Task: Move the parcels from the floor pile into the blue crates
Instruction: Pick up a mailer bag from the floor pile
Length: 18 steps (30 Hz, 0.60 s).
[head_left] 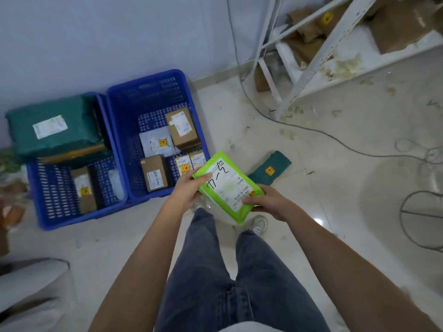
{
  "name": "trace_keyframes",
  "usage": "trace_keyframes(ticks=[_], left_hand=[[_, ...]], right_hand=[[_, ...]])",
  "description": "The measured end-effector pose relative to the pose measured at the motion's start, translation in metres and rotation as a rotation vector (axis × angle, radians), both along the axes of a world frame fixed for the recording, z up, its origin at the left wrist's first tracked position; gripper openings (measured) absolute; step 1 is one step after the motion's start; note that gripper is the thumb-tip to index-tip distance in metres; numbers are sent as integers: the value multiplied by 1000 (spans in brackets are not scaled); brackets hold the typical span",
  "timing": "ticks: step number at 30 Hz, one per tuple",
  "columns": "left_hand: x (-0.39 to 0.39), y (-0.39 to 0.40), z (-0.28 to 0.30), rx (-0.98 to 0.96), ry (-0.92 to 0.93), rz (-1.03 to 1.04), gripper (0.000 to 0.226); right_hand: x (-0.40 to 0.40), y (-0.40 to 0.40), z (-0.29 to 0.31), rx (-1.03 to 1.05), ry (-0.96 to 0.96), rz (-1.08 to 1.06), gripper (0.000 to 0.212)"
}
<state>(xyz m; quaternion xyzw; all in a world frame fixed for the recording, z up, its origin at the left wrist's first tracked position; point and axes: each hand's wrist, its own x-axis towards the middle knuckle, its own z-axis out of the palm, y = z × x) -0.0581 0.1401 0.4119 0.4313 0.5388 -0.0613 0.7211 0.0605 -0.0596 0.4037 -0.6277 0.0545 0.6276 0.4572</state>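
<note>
I hold a bright green parcel (227, 185) with a white label and black handwriting in front of me, above the floor. My left hand (189, 190) grips its left edge and my right hand (266, 202) grips its lower right corner. Just to the left stand two blue crates. The right blue crate (124, 121) holds several brown boxes and a white pouch. The left blue crate (43, 212) holds a large dark green parcel (55, 130) and a brown box. A small dark green parcel (271, 168) lies on the floor beyond my hands.
A white metal shelf rack (318, 58) with brown parcels stands at the back right, with scraps of debris on the floor around it. A grey cable (311, 129) runs across the tiles. A wire fan guard (422, 219) is at the right edge. My legs and one shoe (259, 225) are below.
</note>
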Motion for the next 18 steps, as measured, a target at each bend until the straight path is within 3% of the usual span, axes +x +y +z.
trace_keyframes(ticks=[2, 5, 7, 11, 18], left_hand=[[-16, 28, -9, 26, 70, -48, 25], [-36, 67, -28, 23, 125, 14, 27], [-43, 86, -40, 29, 157, 73, 25], [-40, 111, -78, 109, 281, 81, 25], [-19, 148, -204, 144, 451, 50, 31]], right_hand=[[-4, 34, -7, -48, -11, -4, 44], [-15, 87, -22, -164, -22, -269, 47], [-23, 120, -35, -220, -39, -327, 47], [-34, 173, -67, -325, -257, -38, 53], [-15, 237, -179, -400, -447, 174, 44]])
